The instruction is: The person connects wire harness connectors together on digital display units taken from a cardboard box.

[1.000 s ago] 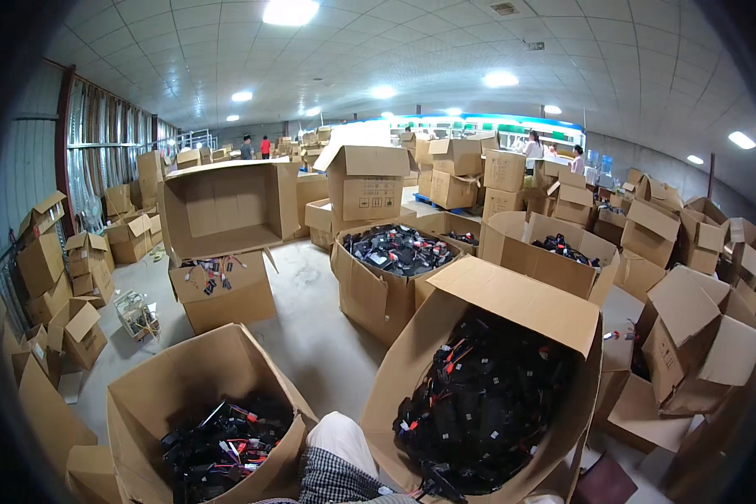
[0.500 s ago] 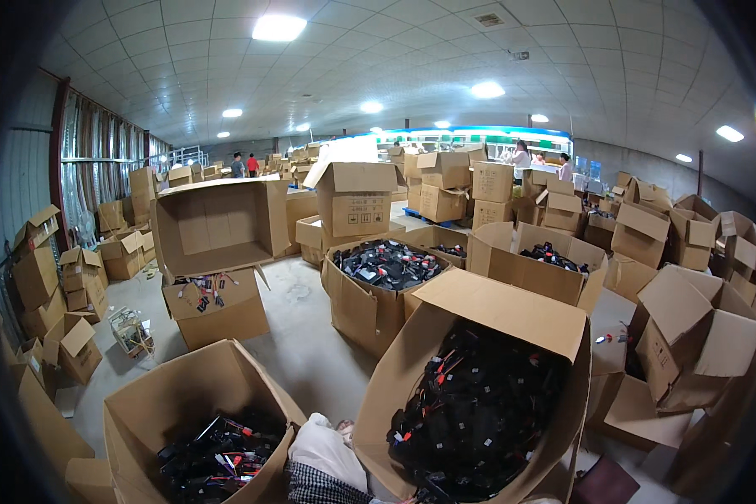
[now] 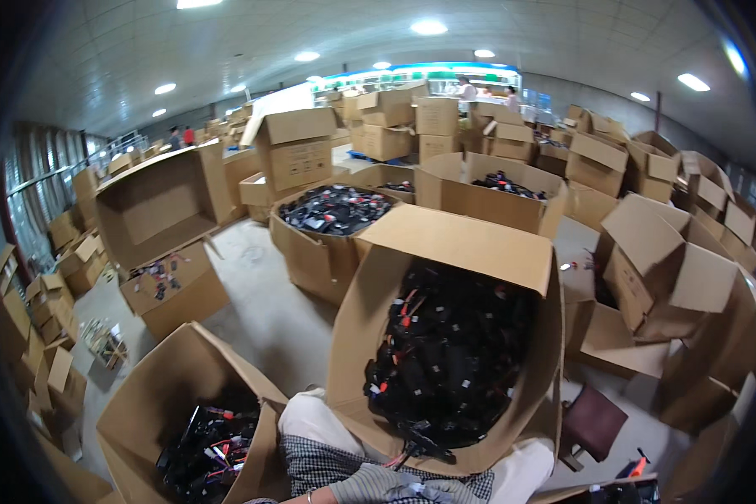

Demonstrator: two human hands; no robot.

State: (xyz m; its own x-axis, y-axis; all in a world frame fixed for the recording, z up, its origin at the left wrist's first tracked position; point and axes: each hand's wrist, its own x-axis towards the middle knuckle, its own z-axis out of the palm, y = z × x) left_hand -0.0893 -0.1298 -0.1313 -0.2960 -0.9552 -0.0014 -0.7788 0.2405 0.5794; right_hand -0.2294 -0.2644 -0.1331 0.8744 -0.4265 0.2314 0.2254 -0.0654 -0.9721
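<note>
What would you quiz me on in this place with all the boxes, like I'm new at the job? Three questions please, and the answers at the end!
1. Pick one. What colour is the seat of the stool at the lower right?
A) yellow
B) dark red
C) green

2. True or false? The big cardboard box between the person's knees and the lower-left cardboard box both hold black parts with wires.

3. Fill in the gap. The black-and-white cloth near the knees has a ______ pattern.

Key: 1: B, dark red. 2: True. 3: checked.
</note>
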